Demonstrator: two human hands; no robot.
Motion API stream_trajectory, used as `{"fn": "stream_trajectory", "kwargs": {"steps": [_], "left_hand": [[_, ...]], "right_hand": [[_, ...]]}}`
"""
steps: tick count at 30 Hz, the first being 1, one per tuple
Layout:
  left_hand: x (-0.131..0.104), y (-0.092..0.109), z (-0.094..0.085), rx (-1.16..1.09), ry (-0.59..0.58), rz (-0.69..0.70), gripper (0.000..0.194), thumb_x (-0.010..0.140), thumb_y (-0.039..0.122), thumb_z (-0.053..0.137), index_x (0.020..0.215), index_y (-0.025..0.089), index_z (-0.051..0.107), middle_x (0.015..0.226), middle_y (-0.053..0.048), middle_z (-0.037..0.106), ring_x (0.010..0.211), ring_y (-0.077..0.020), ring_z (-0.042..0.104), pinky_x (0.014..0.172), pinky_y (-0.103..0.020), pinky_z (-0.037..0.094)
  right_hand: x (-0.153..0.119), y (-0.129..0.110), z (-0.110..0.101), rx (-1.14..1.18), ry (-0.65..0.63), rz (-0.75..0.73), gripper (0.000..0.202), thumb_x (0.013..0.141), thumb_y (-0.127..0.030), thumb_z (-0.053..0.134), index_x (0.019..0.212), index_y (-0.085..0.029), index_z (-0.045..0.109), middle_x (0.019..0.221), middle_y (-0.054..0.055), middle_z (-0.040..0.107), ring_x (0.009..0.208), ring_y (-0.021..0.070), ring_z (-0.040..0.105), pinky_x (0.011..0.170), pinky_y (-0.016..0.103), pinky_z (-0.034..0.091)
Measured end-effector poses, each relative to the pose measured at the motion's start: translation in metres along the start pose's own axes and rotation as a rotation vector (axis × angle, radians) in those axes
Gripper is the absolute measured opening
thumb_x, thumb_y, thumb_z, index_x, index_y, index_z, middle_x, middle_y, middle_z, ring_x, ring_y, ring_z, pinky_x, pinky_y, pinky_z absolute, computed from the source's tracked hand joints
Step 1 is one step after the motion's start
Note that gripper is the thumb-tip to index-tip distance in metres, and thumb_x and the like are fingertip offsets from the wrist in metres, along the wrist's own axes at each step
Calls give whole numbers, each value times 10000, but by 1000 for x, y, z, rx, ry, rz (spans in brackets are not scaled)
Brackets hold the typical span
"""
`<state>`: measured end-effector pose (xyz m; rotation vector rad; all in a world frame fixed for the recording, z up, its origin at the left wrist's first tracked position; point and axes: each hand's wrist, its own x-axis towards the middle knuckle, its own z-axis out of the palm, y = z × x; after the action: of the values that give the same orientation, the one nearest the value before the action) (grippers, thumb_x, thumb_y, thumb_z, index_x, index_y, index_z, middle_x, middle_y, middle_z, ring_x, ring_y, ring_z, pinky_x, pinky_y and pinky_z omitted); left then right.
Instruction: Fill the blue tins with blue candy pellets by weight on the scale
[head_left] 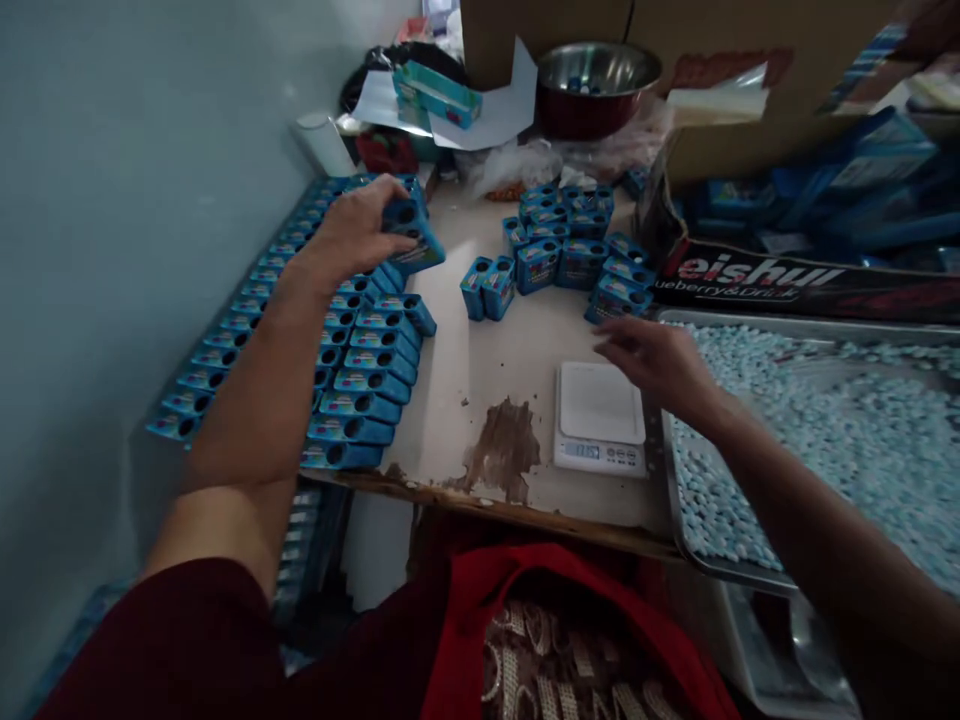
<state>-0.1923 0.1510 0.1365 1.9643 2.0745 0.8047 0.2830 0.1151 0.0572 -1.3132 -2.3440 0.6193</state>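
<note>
- The hands are apart: left hand [360, 222] clamps a blue box [420, 250], beyond and left of the scale [600, 402], probably for steady support.
- Right hand [664, 365] is beside the scale; its grip I cannot tell.
- Tray [795, 325] lies right of scale, perhaps for short reach.

Packing workshop (scale [601, 403], blue boxes [375, 382]).

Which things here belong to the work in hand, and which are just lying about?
Likely in use:
blue printed box in the left hand
matching boxes in rows
white digital scale
metal tray of pale blue pieces

Likely lying about:
loose white paper sheets
white cylinder by the wall
crumpled clear plastic
</note>
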Motion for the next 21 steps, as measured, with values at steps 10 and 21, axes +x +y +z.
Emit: {"fn": "stream_trajectory", "kwargs": {"steps": [10,21], "left_hand": [[-2,-84,48,-78,-424,41,533,796,375,776,1321,292,820,1305,-57,855,1251,-329,780,1204,-453,595],[-54,-47,73,346,-351,80,487,1100,474,589,1359,174,873,1577,-197,732,1576,-507,620,1420,-769,336]], "right_hand": [[196,-80,75,-527,-219,-43,481,1118,-55,544,1454,-179,865,1393,237,862,1228,409,823,950,451,553],[119,-66,16,-374,-163,-34,263,1093,-395,845,1229,-187,933,1090,119,859,1238,408,788,1019,439,569]]}}
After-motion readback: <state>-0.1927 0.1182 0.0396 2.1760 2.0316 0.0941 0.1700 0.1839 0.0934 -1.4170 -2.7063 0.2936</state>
